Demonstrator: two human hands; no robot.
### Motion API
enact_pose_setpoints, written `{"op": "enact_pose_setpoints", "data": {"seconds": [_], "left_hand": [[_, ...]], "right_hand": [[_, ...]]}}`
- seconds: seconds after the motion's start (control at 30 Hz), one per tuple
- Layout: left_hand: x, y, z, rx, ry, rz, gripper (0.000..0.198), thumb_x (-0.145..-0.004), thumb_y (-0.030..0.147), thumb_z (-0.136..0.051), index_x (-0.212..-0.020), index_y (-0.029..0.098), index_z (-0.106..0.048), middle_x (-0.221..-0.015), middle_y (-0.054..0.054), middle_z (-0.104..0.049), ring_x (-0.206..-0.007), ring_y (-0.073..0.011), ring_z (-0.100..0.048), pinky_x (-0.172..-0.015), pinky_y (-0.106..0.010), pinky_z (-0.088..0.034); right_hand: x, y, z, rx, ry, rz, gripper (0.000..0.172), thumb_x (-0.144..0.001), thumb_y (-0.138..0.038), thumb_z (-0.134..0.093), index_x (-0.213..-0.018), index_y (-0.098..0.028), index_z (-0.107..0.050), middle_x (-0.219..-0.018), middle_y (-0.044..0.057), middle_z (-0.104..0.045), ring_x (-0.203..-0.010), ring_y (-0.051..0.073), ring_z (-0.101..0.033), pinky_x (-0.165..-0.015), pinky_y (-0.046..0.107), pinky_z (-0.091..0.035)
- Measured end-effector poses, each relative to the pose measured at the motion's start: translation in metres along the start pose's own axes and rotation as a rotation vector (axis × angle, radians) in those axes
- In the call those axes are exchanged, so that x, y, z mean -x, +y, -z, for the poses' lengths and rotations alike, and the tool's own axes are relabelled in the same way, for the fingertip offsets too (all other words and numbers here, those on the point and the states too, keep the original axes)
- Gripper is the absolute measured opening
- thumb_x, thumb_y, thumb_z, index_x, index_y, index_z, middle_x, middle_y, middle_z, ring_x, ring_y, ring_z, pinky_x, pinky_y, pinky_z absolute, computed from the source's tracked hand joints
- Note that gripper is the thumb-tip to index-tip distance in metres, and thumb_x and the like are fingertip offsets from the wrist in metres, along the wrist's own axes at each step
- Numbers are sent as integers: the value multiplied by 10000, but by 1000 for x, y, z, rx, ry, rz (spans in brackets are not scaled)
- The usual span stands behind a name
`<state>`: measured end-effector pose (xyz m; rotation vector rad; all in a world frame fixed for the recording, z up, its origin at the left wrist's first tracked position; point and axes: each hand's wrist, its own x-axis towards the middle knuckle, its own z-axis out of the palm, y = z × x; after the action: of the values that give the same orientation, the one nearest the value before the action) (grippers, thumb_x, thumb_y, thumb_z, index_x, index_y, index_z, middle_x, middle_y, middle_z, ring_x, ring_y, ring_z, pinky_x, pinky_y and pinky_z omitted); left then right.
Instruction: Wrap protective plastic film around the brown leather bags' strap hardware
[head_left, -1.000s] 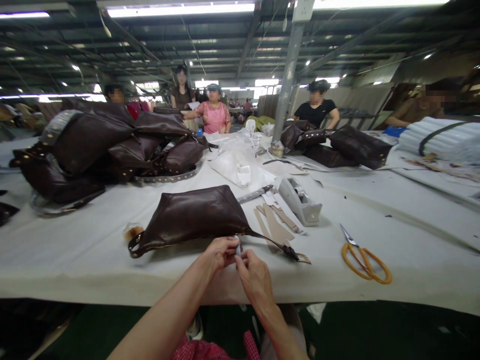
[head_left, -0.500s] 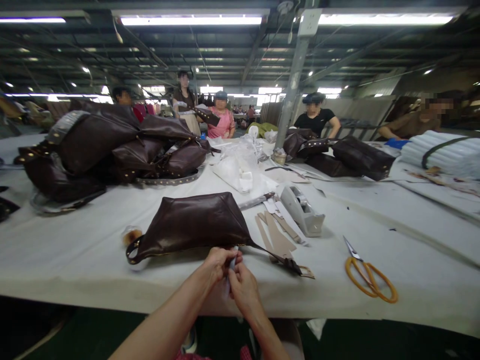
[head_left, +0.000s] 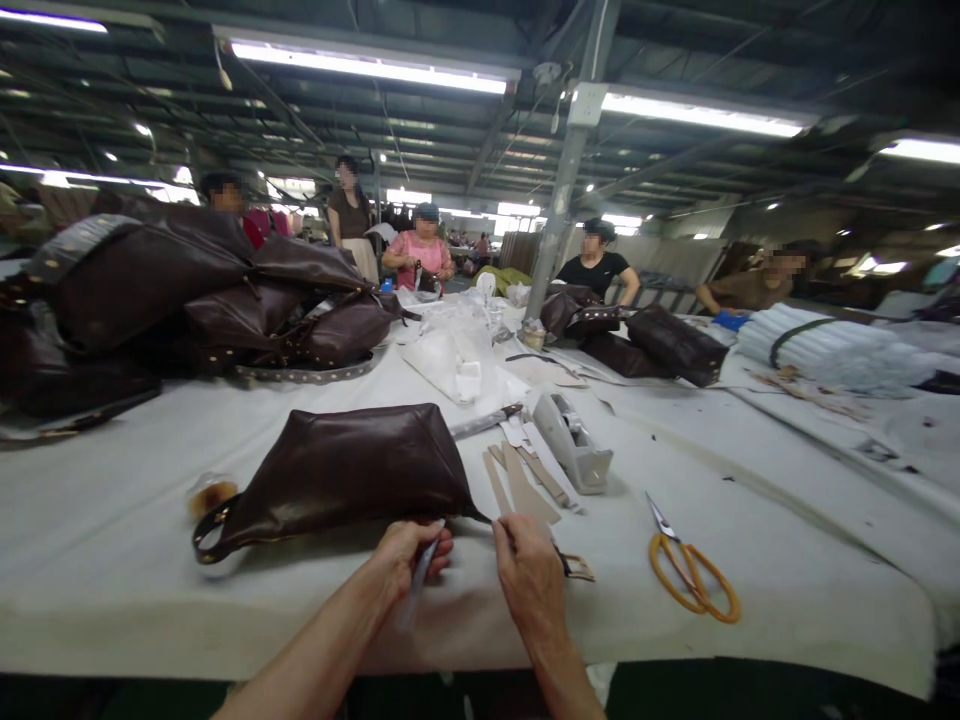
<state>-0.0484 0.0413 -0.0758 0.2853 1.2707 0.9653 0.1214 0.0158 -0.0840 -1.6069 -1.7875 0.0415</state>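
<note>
A dark brown leather bag (head_left: 352, 465) lies on the white-covered table in front of me. At its near edge, my left hand (head_left: 416, 555) pinches a thin, pale translucent strip (head_left: 421, 575) that hangs downward. Just to the right, my right hand (head_left: 529, 560) is closed around the bag's narrow strap by its lower right corner; the fingers cover much of the strap. A metal buckle (head_left: 577, 568) shows beyond that hand. The bag's left end carries a looped strap (head_left: 214, 530) with metal studs.
Orange-handled scissors (head_left: 694, 575) lie open at the right. Behind my right hand are a tape dispenser (head_left: 570, 445), beige paper strips (head_left: 525, 480) and a knife (head_left: 487, 420). Brown bags (head_left: 157, 280) are heaped at the left. Several people stand or sit across the table (head_left: 810, 570).
My right hand has left the strip beside my left hand and moved right onto the strap. The left hand still holds the strip. The view has shifted and tilted.
</note>
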Motion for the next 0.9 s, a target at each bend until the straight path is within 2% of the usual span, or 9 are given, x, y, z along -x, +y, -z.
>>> {"op": "enact_pose_setpoints", "data": {"seconds": [0.1, 0.23, 0.4, 0.6, 0.7, 0.8, 0.87, 0.9], "left_hand": [[2, 2, 0, -6, -1, 13, 173, -829, 81, -603, -656, 80, -620, -592, -53, -651, -474, -117, -618, -424, -187, -485], [2, 4, 3, -12, -45, 50, 170, -815, 61, -619, -646, 54, -625, -570, -75, -648, -457, -119, -611, -463, -195, -524], [3, 8, 5, -26, -86, 83, 174, -800, 59, -637, -626, 64, -636, -553, -79, -652, -476, -132, -625, -463, -191, -531], [7, 10, -2, -47, 42, 110, 190, -818, 109, -630, -635, 61, -646, -554, -74, -663, -452, -136, -623, -383, -191, -483], [5, 8, -1, -50, 49, 79, 184, -785, 114, -658, -609, 59, -647, -519, -72, -646, -407, -125, -587, -379, -186, -468], [-1, 4, 5, -81, 34, 57, 175, -751, 132, -687, -594, 61, -653, -499, -69, -635, -385, -113, -554, -375, -181, -451], [-4, 0, 9, -100, 28, 29, 157, -714, 157, -724, -601, 68, -662, -514, -76, -646, -397, -116, -556, -375, -180, -444], [-6, -2, 11, -109, 23, 14, 150, -690, 170, -745, -608, 71, -667, -528, -80, -654, -406, -118, -559, -375, -179, -439]], "right_hand": [[-1, 22, 5, 57, 63, 46, 166, -931, -237, -465, -862, -194, -609, -932, 88, -636, -873, 228, -582, -768, 318, -398], [7, 35, 2, 80, -47, 100, 58, -888, -202, -557, -894, -220, -612, -876, 38, -629, -831, 208, -569, -749, 307, -373], [12, 38, -5, 80, -83, 121, 137, -867, -114, -565, -853, -241, -613, -856, 14, -634, -846, 212, -559, -758, 317, -340], [16, 41, -10, 48, -97, 129, 148, -854, -105, -590, -853, -249, -624, -871, 11, -640, -855, 218, -551, -776, 330, -340], [18, 43, -10, 28, -135, 119, 145, -861, -114, -573, -857, -245, -636, -891, 20, -645, -877, 224, -558, -795, 334, -345], [2, 50, 6, -86, -237, 121, 112, -882, -186, -561, -868, -247, -654, -877, 12, -671, -852, 206, -590, -769, 296, -377], [-28, 61, 28, -151, -240, 55, 160, -920, -256, -510, -886, -232, -665, -862, 15, -690, -828, 181, -611, -748, 255, -404], [-47, 69, 42, -138, -196, 4, 213, -938, -275, -469, -891, -208, -665, -890, 33, -694, -856, 176, -615, -769, 241, -411]]}}
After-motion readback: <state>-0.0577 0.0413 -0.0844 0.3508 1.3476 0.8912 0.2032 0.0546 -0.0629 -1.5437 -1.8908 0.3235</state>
